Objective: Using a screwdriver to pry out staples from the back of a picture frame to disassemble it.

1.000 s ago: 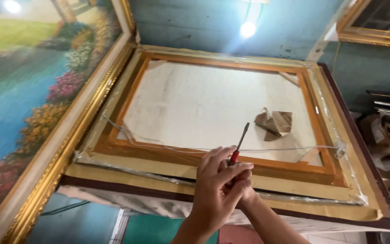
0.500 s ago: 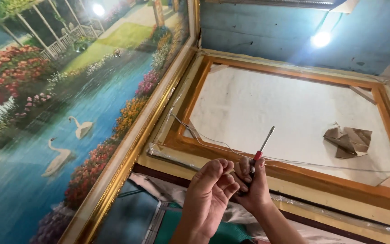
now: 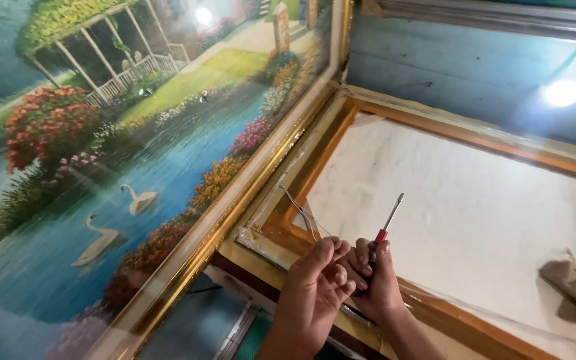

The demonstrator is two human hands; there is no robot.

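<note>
Right hand [image 3: 378, 283] is wrapped tight around a small screwdriver [image 3: 387, 227], red collar just above the knuckles and the thin metal shaft poking up and away at a slant. Left hand [image 3: 315, 290] is pressed right against it, fingers curled in toward the right hand; can't tell if it's pinching anything or just steadying.

What's changed over the last second: the view has swung left, so the hands now sit near the lower left corner of the frame [image 3: 288, 230] instead of the middle of its bottom rail, and the swan painting [image 3: 121, 167] fills the left half of the shot. The grip on the screwdriver looks the same as it did, tip still up in the air and not touching wood. So I'd say it's a reposition toward that corner, not actual work yet.

A thin wire [image 3: 301, 210] runs from the corner toward the hands. The white backing [image 3: 448, 200] lies beyond the tip, with a crumpled brown scrap [image 3: 575, 283] well off to the right.
</note>
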